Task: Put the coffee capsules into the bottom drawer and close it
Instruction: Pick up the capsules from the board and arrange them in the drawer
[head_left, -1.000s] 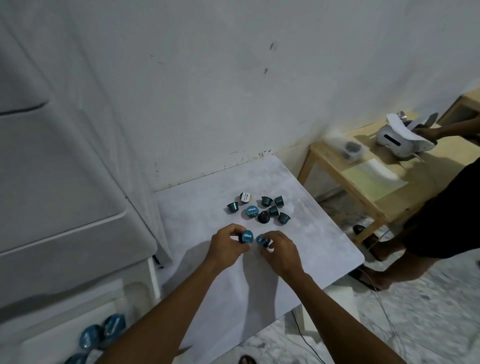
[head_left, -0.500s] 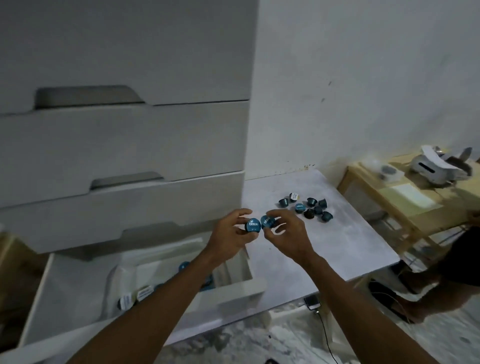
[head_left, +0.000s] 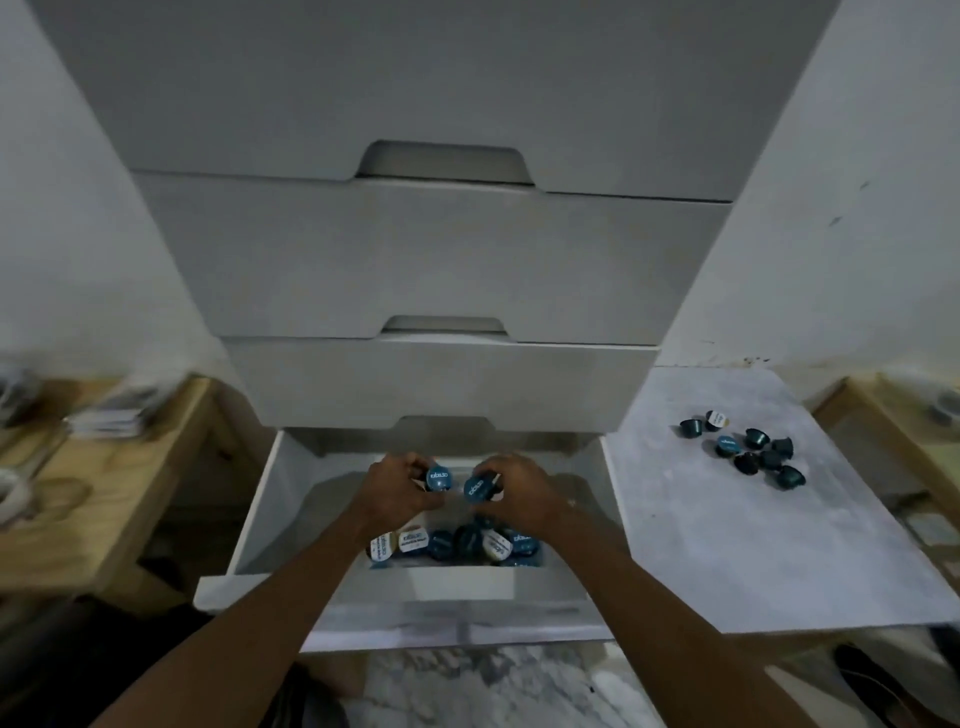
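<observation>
Left fingers (head_left: 415, 470) are closed round a blue capsule (head_left: 438, 478), its foil face tipped toward the camera; the right fingers (head_left: 496, 480) pinch a second capsule (head_left: 477, 488) the same way. Both hands, left hand (head_left: 397, 491) and right hand (head_left: 519, 493), hover over the open bottom drawer (head_left: 260, 519), above a heap of capsules (head_left: 457, 543) lying at the drawer's 6 o'clock end. Out at 3 o'clock from the hands, more capsules (head_left: 748, 454) sit in a loose cluster on the pale desk (head_left: 727, 545), well apart from the drawer.

These look light, small and rigid, with a smooth tapered body that could slip; the foil lid seems the weak part. Best held across the rim or body between thumb and two fingers, not pressed on the foil. A low drop into the heap should do no harm, though one may bounce or roll
</observation>
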